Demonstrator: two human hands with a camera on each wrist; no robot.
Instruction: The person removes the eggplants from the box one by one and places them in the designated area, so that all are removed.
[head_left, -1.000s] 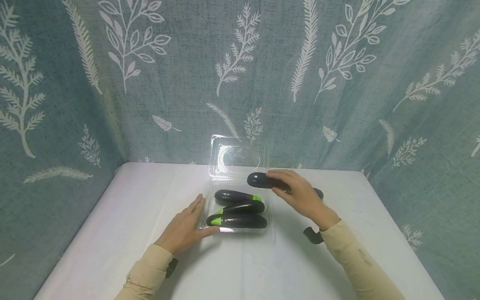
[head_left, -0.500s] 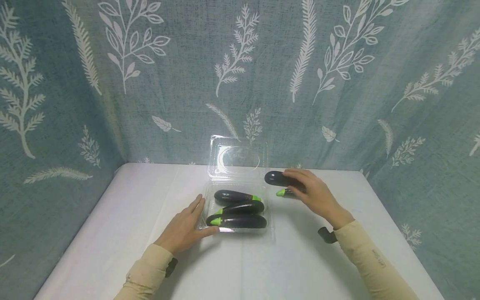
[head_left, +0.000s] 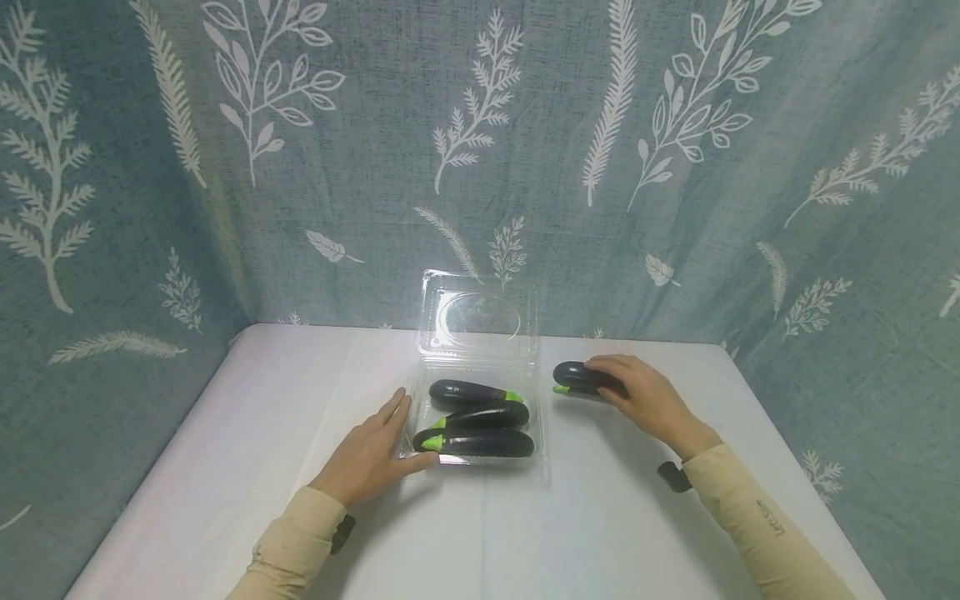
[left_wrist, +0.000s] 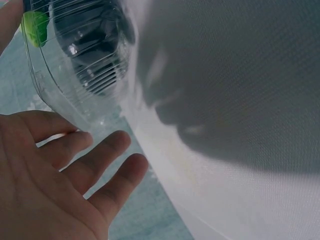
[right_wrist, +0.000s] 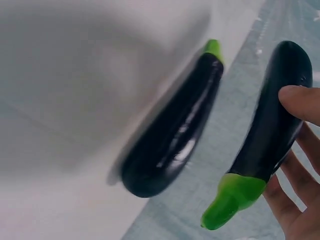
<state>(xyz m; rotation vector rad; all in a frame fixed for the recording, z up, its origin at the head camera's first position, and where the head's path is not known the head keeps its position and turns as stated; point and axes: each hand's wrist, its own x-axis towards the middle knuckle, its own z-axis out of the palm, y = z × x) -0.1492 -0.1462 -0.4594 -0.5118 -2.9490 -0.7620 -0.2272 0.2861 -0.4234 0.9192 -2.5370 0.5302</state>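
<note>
Right hand (head_left: 647,402) grips one eggplant (right_wrist: 269,117), second eggplant (right_wrist: 172,127) near on desk (head_left: 585,525); left hand (head_left: 363,458), fingers spread, touches clear box (head_left: 480,369).

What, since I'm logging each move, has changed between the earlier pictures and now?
The right hand carried the held eggplant rightward, away from the clear box, toward the loose eggplant; nothing was let go. The left hand, clear box and eggplants inside stayed put.

Three eggplants (head_left: 487,414) lie in the container (head_left: 480,461) on the table (head_left: 480,542). Right of the container are two more eggplants (head_left: 572,373); behind it, the curtain (head_left: 382,133).
</note>
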